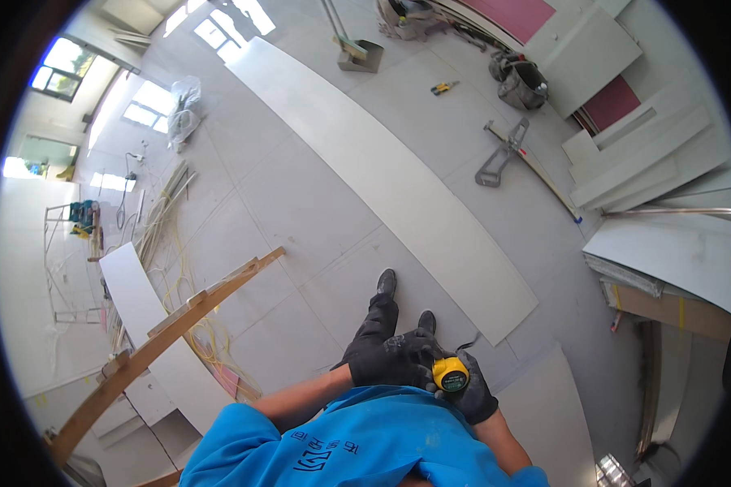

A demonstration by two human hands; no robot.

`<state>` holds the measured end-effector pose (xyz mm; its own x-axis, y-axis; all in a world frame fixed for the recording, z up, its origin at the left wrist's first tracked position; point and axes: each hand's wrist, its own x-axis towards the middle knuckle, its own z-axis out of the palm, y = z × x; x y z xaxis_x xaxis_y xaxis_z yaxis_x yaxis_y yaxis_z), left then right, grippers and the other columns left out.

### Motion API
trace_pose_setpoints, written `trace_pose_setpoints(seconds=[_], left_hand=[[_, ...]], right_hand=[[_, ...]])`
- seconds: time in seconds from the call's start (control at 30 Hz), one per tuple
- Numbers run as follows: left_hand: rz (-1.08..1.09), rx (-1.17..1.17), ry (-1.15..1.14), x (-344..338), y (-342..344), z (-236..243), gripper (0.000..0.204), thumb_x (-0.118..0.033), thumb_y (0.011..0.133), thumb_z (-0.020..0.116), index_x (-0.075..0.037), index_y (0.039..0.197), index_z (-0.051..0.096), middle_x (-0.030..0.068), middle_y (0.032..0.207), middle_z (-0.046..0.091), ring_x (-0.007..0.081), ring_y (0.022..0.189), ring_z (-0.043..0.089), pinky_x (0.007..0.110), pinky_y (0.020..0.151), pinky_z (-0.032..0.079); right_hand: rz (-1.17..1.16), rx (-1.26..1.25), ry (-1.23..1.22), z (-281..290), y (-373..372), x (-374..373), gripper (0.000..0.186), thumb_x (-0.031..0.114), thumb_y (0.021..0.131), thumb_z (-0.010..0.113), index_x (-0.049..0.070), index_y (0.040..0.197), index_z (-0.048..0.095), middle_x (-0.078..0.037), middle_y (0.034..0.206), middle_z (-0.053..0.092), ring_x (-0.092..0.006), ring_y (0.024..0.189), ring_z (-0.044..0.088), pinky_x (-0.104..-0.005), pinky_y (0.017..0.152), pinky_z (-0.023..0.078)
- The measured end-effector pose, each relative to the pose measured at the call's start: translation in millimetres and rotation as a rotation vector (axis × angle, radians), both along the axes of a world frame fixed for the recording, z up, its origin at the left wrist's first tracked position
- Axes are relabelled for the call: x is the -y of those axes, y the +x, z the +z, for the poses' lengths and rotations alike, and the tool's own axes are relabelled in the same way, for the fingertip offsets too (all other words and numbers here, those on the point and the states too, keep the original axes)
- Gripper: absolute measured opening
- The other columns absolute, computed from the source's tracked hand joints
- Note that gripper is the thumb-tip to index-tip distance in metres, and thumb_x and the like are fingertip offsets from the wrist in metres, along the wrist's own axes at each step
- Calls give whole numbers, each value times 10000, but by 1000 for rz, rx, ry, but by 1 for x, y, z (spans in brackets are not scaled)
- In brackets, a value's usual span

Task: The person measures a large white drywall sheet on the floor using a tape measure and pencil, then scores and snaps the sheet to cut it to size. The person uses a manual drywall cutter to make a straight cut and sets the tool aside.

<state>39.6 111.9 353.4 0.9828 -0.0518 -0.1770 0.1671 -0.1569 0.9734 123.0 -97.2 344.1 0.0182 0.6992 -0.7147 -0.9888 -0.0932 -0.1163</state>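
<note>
In front of my blue shirt (pixel 365 438) I hold a yellow and black tape measure (pixel 449 374). My right hand (pixel 477 396), in a dark work glove, is closed round its right side. From the other side my left hand (pixel 388 363), gloved the same way, presses curled fingers against the case; their tips are partly hidden. A small dark strip (pixel 469 342) sticks up just beyond the right hand. Past my shoes, a long white panel (pixel 382 174) lies flat on the tiled floor, running from far left to near right.
A wooden beam (pixel 195 312) crosses at the left, near another white panel (pixel 158 345) and loose yellow cable (pixel 207 345). Right of the long panel lie a grey frame-like tool (pixel 502 154) and a tool bag (pixel 521 85). Boards (pixel 662 260) are stacked at the right. A dustpan (pixel 361 57) stands far ahead.
</note>
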Motion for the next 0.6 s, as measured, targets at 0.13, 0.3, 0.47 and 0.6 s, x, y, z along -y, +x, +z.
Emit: trace_pose_setpoints(seconds=[0.13, 0.3, 0.47, 0.6], left_hand=[[-44, 54, -104, -23, 12, -30, 197, -60, 706, 746, -59, 851, 612, 101, 979, 622, 224, 902, 599, 319, 788, 497], [-140, -223, -247, -49, 12, -86, 147, -6, 718, 721, -48, 777, 594, 82, 850, 644, 198, 819, 609, 296, 734, 499], [-141, -397, -315, -64, 42, -140, 121, -1, 782, 675, -57, 821, 575, 39, 813, 611, 132, 771, 587, 267, 688, 483], [271, -487, -545, -106, 90, -216, 188, 44, 795, 618, -92, 777, 489, 47, 820, 559, 106, 658, 502, 226, 574, 408]], right_hand=[[-173, 92, -43, 11, -10, -40, 520, 489, 969, 363, 56, 1225, 495, -111, 945, 633, -233, 798, 649, -310, 681, 560], [337, 1366, -89, -45, 2, -49, 425, 368, 949, 507, 13, 1183, 500, -149, 921, 621, -246, 781, 633, -340, 713, 518], [704, 1313, -270, -86, 23, -76, 573, 504, 893, 536, 32, 1214, 491, -196, 907, 647, -302, 801, 650, -366, 771, 498], [717, 1088, -302, -191, 56, -22, 585, 508, 909, 497, 53, 1276, 486, -205, 978, 654, -318, 858, 649, -368, 809, 492]])
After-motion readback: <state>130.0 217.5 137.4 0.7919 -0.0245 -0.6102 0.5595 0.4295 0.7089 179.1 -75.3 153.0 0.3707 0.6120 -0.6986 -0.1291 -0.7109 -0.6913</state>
